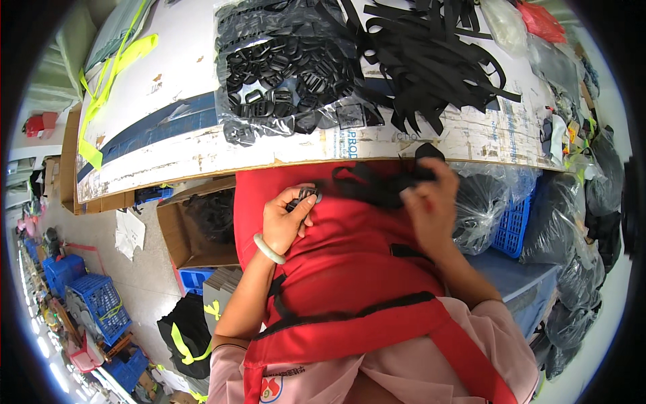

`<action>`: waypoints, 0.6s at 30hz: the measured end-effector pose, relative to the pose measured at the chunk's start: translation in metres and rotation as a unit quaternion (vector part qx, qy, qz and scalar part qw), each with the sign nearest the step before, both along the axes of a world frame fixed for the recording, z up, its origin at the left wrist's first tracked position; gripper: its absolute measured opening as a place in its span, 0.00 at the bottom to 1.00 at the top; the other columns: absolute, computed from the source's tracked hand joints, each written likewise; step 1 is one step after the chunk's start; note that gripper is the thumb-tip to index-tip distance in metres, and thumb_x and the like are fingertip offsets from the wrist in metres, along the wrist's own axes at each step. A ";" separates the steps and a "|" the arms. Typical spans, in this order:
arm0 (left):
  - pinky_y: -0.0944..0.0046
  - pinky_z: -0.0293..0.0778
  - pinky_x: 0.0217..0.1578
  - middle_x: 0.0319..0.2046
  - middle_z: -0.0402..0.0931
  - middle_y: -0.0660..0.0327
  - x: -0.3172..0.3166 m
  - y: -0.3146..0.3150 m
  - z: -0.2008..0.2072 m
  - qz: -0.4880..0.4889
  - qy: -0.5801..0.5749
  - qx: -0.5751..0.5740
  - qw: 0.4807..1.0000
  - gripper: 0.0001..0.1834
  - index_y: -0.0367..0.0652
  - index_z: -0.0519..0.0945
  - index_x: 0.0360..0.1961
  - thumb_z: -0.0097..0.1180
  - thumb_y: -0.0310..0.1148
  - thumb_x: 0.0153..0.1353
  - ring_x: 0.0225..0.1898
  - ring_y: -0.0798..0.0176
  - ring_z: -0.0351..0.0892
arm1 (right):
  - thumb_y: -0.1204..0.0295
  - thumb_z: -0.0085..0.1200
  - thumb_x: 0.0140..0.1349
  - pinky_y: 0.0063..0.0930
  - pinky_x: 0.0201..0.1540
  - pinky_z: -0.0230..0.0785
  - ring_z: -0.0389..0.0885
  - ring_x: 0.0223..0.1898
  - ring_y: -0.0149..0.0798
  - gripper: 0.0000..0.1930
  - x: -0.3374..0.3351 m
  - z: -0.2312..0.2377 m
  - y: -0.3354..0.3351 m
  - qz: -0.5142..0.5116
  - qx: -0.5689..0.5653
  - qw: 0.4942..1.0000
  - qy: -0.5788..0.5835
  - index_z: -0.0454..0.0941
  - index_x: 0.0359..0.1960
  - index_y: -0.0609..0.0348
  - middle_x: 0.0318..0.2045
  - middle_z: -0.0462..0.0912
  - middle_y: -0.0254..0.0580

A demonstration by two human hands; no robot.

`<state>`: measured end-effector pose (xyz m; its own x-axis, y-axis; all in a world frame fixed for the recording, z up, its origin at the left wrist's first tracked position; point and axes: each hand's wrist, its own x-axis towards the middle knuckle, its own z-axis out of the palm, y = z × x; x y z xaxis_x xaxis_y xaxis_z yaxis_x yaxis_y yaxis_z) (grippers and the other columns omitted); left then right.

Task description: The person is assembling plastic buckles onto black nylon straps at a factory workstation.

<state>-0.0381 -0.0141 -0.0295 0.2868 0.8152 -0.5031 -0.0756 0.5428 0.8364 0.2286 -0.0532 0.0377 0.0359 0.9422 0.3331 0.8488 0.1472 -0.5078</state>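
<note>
In front of my red apron, my left hand is closed on black plastic buckles, pinched between thumb and fingers. Some of what lies in the palm is hidden. To the right, my right hand is smeared by motion, its fingers bent beside black webbing straps. Whether it grips a strap does not show clearly. The straps lie on the apron below the table edge. On the table, an open clear plastic bag holds many black buckles. A heap of cut black webbing lies to its right.
The worn white table runs across the front. A neon yellow strip hangs over its left side. Below stands an open cardboard box. At right are a blue crate and stuffed plastic bags.
</note>
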 end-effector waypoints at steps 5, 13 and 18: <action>0.74 0.67 0.12 0.30 0.78 0.58 0.038 0.020 -0.026 -0.101 0.050 0.040 0.993 0.10 0.35 0.79 0.42 0.58 0.28 0.60 0.18 0.73 0.74 | 0.74 0.63 0.53 0.35 0.55 0.63 0.68 0.57 0.48 0.08 0.050 -0.060 -0.006 -0.067 -0.058 0.987 0.137 0.77 0.23 0.64 0.61 0.64 0.50; 0.72 0.68 0.13 0.20 0.76 0.60 0.104 0.016 -0.036 -0.263 -0.028 0.010 0.964 0.05 0.38 0.80 0.36 0.55 0.26 0.59 0.16 0.71 0.74 | 0.75 0.58 0.56 0.36 0.48 0.68 0.74 0.50 0.56 0.07 0.016 -0.065 -0.008 0.018 -0.098 0.988 0.120 0.77 0.33 0.65 0.58 0.66 0.57; 0.72 0.67 0.12 0.19 0.77 0.61 0.099 0.000 0.016 -0.216 -0.060 0.059 0.973 0.07 0.38 0.79 0.33 0.50 0.20 0.57 0.14 0.71 0.73 | 0.74 0.57 0.58 0.38 0.37 0.68 0.74 0.33 0.52 0.07 -0.003 -0.017 -0.011 0.003 -0.075 0.978 0.195 0.75 0.34 0.64 0.31 0.74 0.52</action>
